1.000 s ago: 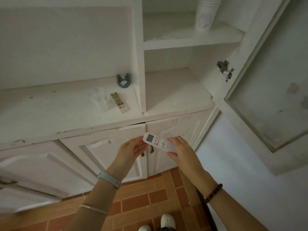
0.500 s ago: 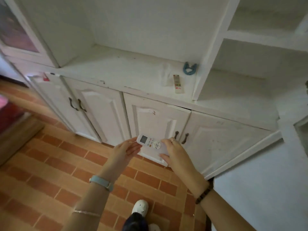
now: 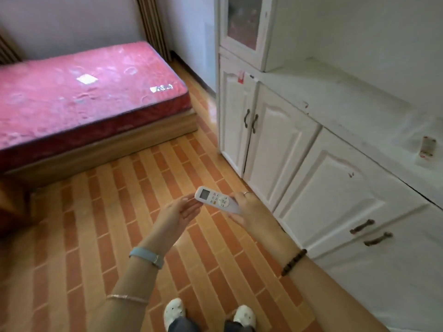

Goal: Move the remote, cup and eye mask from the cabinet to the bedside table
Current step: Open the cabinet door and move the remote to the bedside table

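Note:
A white remote (image 3: pixel 214 200) with a small screen and coloured buttons is held in front of me, above the tiled floor. My right hand (image 3: pixel 251 207) grips its near end. My left hand (image 3: pixel 182 210) is flat and palm-up just under the remote's screen end, fingertips touching or nearly touching it. A second white remote (image 3: pixel 426 149) lies on the white cabinet's counter (image 3: pixel 335 97) at the far right. The cup, the eye mask and the bedside table are out of view.
The white cabinet runs along the right with several closed doors (image 3: pixel 275 137) and a tall glass-door unit (image 3: pixel 242 22). A low bed with a red mattress (image 3: pixel 79 92) stands at the left. Orange tiled floor (image 3: pixel 134 212) lies between them; my shoes (image 3: pixel 173 312) show at the bottom.
My view has swung left, away from the open shelves toward the bed. The remote stays in my right hand, and my left hand has flattened out beneath it.

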{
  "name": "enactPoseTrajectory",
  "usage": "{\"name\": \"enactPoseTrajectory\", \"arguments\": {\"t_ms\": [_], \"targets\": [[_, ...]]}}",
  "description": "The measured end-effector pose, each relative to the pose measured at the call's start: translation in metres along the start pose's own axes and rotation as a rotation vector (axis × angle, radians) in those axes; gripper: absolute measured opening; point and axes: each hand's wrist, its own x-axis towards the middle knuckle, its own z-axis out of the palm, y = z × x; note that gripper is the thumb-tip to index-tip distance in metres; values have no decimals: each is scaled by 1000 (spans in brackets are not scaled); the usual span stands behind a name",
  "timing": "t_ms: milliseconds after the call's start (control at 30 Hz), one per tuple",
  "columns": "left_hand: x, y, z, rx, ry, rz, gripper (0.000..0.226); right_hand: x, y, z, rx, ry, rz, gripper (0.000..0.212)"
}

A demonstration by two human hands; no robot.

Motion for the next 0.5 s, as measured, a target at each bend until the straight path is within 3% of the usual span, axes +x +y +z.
{"name": "enactPoseTrajectory", "arguments": {"t_ms": [267, 500], "targets": [[-42, 44, -149, -170, 196, 100, 29, 56, -141, 59, -18, -88, -240, 47], [-70, 96, -279, -160, 283, 153, 29, 104, -271, 117, -19, -132, -362, 40]]}}
